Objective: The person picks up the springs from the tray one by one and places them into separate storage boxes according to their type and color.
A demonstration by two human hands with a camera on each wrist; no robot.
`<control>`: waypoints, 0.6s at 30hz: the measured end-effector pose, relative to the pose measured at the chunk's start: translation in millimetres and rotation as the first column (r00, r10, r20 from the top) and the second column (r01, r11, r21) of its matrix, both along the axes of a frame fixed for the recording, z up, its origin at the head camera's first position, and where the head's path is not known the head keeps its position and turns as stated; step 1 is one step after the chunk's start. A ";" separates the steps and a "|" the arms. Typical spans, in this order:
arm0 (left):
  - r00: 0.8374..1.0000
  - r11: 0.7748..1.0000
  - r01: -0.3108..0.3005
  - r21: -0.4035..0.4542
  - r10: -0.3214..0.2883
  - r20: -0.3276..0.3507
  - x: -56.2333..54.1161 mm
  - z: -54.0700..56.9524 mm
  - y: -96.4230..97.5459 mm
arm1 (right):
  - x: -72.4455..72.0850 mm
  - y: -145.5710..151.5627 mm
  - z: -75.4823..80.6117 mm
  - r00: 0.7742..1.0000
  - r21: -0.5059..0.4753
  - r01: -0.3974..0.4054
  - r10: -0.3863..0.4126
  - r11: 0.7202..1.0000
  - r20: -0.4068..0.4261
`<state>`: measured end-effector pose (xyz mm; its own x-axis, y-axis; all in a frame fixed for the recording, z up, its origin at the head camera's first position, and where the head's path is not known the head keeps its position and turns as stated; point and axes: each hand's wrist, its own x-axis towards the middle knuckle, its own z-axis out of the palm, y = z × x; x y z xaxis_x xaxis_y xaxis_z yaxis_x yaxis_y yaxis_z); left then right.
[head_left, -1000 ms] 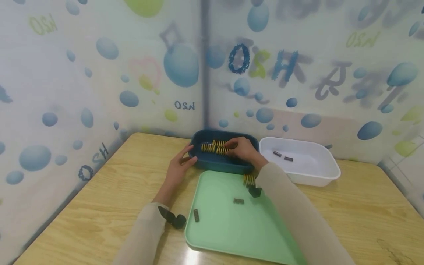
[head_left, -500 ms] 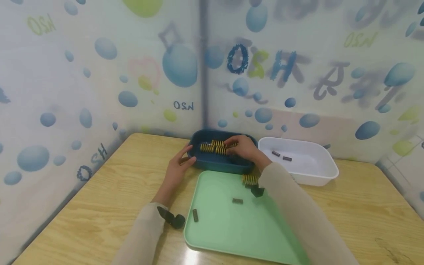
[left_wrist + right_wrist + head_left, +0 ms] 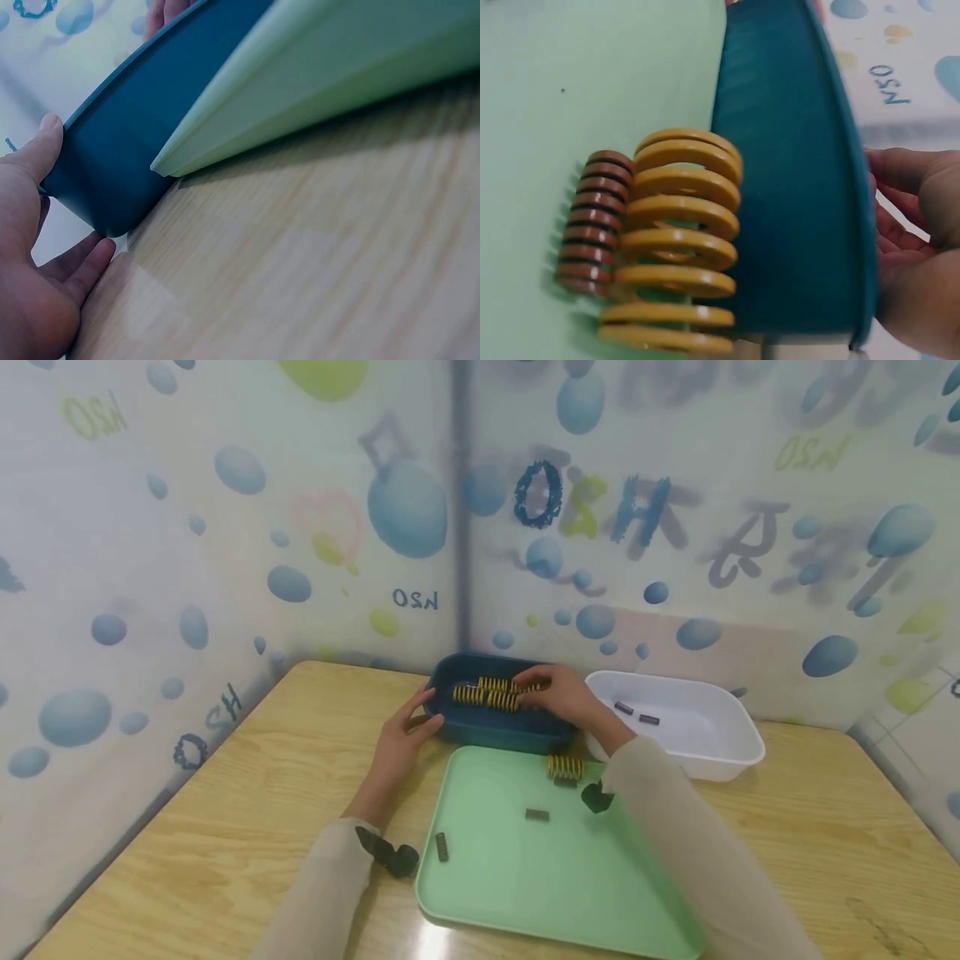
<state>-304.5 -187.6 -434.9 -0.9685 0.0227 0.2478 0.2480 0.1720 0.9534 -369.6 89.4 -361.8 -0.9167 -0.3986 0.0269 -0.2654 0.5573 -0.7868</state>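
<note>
Left hand (image 3: pixel 401 743): grip wide, fingers extended, touching the left end of a dark blue rounded rectangular bin (image 3: pixel 487 732).
Right hand (image 3: pixel 562 696): over the bin, at one yellow coil spring (image 3: pixel 528 688); whether the grip holds it, cannot tell.
Also in bin: three yellow coil springs (image 3: pixel 468 695).
Pale green rectangular tray (image 3: pixel 510 885), before bin: one yellow coil spring (image 3: pixel 679 241), slim brown coil spring (image 3: pixel 594 217) just beside, two small dark coil springs (image 3: pixel 537 815) apart.
White rounded tub (image 3: pixel 712 768), right: two slim dark coil springs (image 3: pixel 649 720).
Wood-grain surface (image 3: pixel 825 827) beneath.

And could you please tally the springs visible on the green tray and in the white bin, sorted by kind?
Large yellow spring: 1, on the green tray
Small brown springs: 5, with 3 on the green tray and 2 in the white bin
Total: 6
</note>
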 end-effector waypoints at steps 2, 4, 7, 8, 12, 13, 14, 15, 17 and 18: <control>1.000 1.000 -0.002 -0.005 0.002 -0.001 -0.5 0.1 0.3 | 4.3 4.2 2.7 1.000 -0.020 -0.011 0.011 1.000 -0.008; 1.000 1.000 -0.003 -0.009 0.003 -0.003 -0.9 0.4 0.4 | 9.5 8.7 4.6 1.000 -0.038 -0.021 0.020 0.999 -0.017; 1.000 1.000 0.000 -0.013 0.000 0.000 -0.1 2.5 0.2 | 19.1 14.8 6.9 0.999 -0.049 -0.028 0.026 0.998 -0.021; 1.000 1.000 0.005 -0.006 -0.005 0.006 0.9 4.2 0.2 | 22.6 16.4 7.3 0.999 -0.057 -0.027 0.026 0.998 -0.017; 0.999 1.000 0.023 0.018 -0.024 0.028 9.4 15.4 2.6 | 36.8 21.6 9.1 0.999 -0.089 -0.041 0.041 0.995 -0.004; 0.999 1.000 0.024 0.021 -0.024 0.034 11.8 19.0 3.1 | 39.9 22.3 9.6 0.999 -0.095 -0.051 0.050 0.994 -0.006; 0.999 1.000 0.024 0.018 -0.024 0.039 14.1 22.3 3.9 | 43.2 22.9 10.2 0.998 -0.105 -0.060 0.060 0.993 -0.005; 0.999 1.000 0.022 0.011 -0.023 0.041 16.1 25.1 4.7 | 46.3 23.7 10.7 0.997 -0.110 -0.071 0.071 0.991 -0.007; 0.999 1.000 0.018 -0.006 -0.018 0.047 18.6 28.8 5.8 | 52.6 25.3 11.5 0.996 -0.121 -0.093 0.092 0.988 -0.009; 0.999 1.000 0.016 -0.012 -0.016 0.048 19.4 29.9 6.3 | 56.0 26.2 12.0 0.995 -0.131 -0.103 0.103 0.986 -0.005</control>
